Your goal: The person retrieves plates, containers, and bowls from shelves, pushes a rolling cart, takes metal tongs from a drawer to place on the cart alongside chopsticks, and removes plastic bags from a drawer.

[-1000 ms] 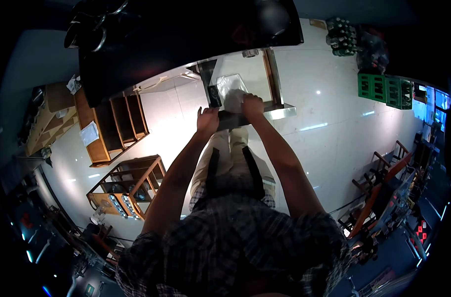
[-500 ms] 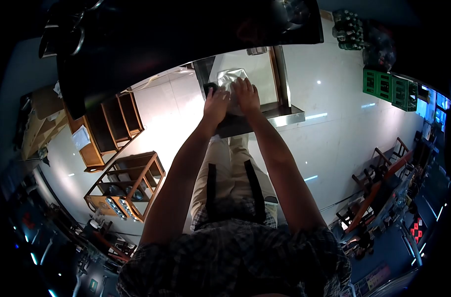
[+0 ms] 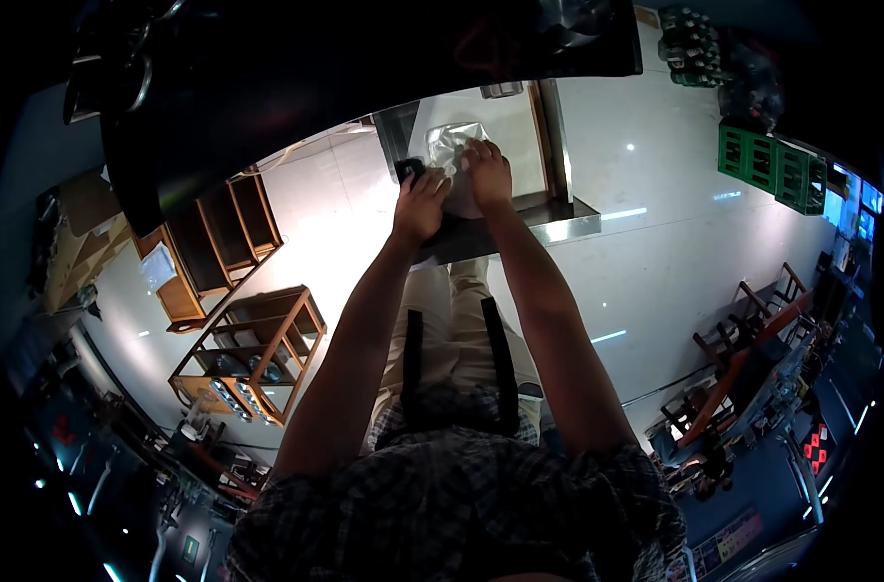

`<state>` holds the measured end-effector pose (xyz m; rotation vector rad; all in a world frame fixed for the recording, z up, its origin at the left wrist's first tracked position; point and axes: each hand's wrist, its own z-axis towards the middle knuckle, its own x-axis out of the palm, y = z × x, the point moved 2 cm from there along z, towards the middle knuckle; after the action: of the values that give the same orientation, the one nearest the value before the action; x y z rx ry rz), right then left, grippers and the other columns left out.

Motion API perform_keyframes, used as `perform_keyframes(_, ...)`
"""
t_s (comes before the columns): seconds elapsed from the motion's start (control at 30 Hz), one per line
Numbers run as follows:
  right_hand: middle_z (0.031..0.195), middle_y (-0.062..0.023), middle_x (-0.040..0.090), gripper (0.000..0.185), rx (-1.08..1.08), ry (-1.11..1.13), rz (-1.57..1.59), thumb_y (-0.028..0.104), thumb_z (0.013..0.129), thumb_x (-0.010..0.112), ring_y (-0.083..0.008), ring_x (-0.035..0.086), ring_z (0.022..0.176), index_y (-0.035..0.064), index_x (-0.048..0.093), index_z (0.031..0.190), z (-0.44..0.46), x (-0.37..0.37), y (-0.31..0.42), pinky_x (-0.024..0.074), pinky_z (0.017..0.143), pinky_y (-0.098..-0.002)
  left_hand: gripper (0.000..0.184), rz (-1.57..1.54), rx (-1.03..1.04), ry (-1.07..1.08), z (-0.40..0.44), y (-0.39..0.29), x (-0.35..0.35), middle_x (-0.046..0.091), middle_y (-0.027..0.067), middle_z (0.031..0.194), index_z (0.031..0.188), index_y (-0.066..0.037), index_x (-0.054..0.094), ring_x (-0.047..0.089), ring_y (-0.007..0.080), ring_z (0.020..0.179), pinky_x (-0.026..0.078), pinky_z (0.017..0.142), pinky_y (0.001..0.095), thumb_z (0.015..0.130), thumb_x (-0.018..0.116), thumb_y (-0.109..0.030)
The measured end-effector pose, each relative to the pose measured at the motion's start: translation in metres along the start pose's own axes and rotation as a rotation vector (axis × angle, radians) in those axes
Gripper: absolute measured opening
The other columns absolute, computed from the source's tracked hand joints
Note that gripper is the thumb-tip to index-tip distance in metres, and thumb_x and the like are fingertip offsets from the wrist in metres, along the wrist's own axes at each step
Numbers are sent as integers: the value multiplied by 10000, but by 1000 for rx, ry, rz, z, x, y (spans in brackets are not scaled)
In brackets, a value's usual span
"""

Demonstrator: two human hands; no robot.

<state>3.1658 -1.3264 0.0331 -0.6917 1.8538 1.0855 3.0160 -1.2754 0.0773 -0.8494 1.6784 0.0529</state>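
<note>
A silvery, crinkled bag (image 3: 454, 134) lies on a pale work surface (image 3: 513, 126) in front of me; it may be foil or clear plastic. My right hand (image 3: 489, 177) grips its right side with the fingers bent over it. On the other side, my left hand (image 3: 423, 206) is closed at the bag's near left edge, fingertips pinching it. A small black object (image 3: 408, 169) sits just beyond my left fingers, and I cannot make out what it is. The near part of the bag shows between both hands.
A metal edge (image 3: 570, 228) borders the work surface. Overhead hangs a large dark panel (image 3: 364, 68). Wooden shelving (image 3: 258, 339) stands at left on the pale floor. Green crates (image 3: 750, 155) and bottles (image 3: 689, 48) are at far right, with wooden chairs (image 3: 767, 310) below them.
My right fingers have curled in more on the bag, and its top looks more crumpled. The whole view has shifted slightly.
</note>
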Motion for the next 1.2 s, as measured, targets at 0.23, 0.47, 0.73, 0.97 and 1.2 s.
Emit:
perform_keyframes(0.23,985,-136,647,143,158,-365,621,74,805,557,-336,609,973,36,622,926,2,11,-31,486,828,-362,531,36,1,102,0,0,4,429,77,1379,1265,-94,502,368,248,1295,235,1070,471,738,556,-123)
perform_keyframes(0.47,911,-149,583,194,755,-684,1064,34,816,533,-260,567,796,-12,548,1004,-6,-27,-66,461,741,-360,519,67,-8,163,0,1,8,369,80,1431,1265,-93,508,359,267,1304,247,1062,494,747,542,-116)
perform_keyframes(0.73,1129,-107,504,367,-35,-181,125,182,764,632,-307,513,1017,110,527,1108,-19,-22,13,449,846,-429,535,67,17,63,-2,1,10,426,52,1378,1194,-108,531,399,239,1256,283,1026,469,667,619,-130)
perform_keyframes(0.97,1239,-57,449,462,60,177,-125,205,775,619,-282,510,1063,208,482,1216,-3,3,8,515,809,-396,525,49,26,50,-1,1,5,427,72,1374,1186,-97,530,388,235,1267,279,1028,453,670,618,-139)
perform_keyframes(1.2,1138,-105,573,268,-39,-128,48,109,783,589,-300,564,1001,137,619,1047,-8,37,-16,497,841,-391,565,31,-10,72,1,1,3,413,70,1385,1234,-84,509,372,225,1277,271,1036,437,684,619,-152)
